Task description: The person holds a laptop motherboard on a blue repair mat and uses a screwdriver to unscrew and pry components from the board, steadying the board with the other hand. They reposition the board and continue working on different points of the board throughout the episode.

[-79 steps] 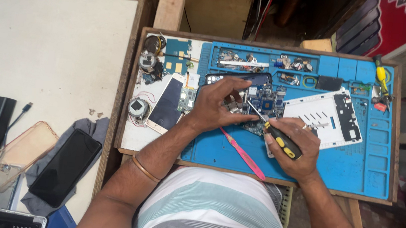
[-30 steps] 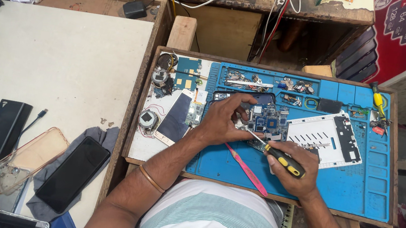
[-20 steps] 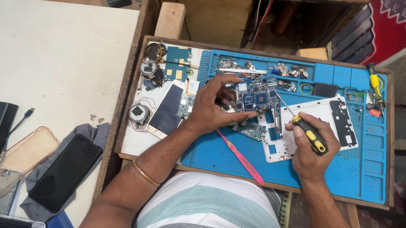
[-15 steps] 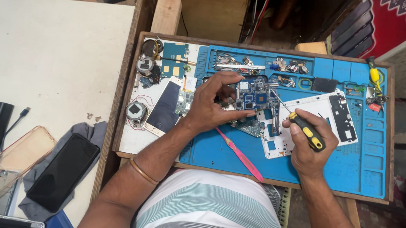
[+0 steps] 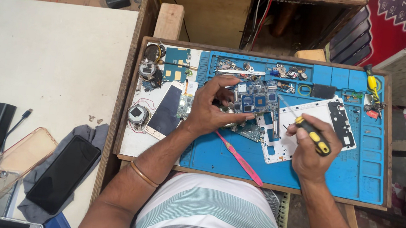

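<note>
My left hand point(image 5: 212, 111) pinches the edge of a blue circuit board point(image 5: 256, 99) that lies on a blue work mat point(image 5: 360, 167). My right hand point(image 5: 306, 154) grips a black and yellow screwdriver point(image 5: 312, 135); its thin shaft points up-left, and the tip sits just right of the board. A white device frame point(image 5: 309, 116) with a black part at its right end lies under the screwdriver. A pink pry stick point(image 5: 239, 158) lies on the mat below my left hand.
A phone with a dark screen point(image 5: 165, 110) and loose parts lie on the tray's white left side. A second screwdriver point(image 5: 371, 84) is at the mat's top right. On the pale table to the left are a black phone point(image 5: 62, 173) on grey cloth and a clear case point(image 5: 15, 161).
My right hand has moved the screwdriver from the board's middle out to the right, over the white frame. My left hand has shifted from lying flat on the board to pinching its edge.
</note>
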Demonstrator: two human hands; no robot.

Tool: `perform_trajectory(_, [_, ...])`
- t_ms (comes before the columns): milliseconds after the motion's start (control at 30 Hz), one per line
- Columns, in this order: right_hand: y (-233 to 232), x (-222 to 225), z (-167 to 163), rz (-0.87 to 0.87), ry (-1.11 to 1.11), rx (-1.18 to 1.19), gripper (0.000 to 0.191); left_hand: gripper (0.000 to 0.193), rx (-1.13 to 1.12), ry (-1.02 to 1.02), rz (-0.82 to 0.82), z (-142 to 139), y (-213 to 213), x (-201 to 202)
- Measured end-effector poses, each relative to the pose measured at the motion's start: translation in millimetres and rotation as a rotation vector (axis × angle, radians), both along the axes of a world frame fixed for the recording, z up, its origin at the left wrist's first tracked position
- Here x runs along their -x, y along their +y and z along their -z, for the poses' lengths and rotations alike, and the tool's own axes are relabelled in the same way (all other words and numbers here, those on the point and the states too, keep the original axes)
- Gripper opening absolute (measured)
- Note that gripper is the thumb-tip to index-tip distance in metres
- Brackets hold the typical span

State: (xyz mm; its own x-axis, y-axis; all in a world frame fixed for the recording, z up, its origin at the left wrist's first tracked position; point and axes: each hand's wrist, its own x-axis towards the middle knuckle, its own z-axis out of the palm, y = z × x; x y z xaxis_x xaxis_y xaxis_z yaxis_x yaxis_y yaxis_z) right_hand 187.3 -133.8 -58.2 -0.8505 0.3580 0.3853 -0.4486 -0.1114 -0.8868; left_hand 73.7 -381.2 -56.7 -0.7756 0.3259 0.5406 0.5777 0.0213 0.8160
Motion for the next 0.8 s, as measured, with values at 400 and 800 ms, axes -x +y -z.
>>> perform_trajectory(400, [-4.1, 2.3, -6.5, 0.014, -0.151, -0.151, 0.029, 0.079, 0.029, -0.118, 0.017, -11.3, 0.0, -3.2])
perform_trajectory(800, [-10.9, 1.0, -9.4, -0.127, -0.322, -0.14, 0.032, 0.077, 0.076, -0.122, 0.04, -17.6, 0.3, -3.8])
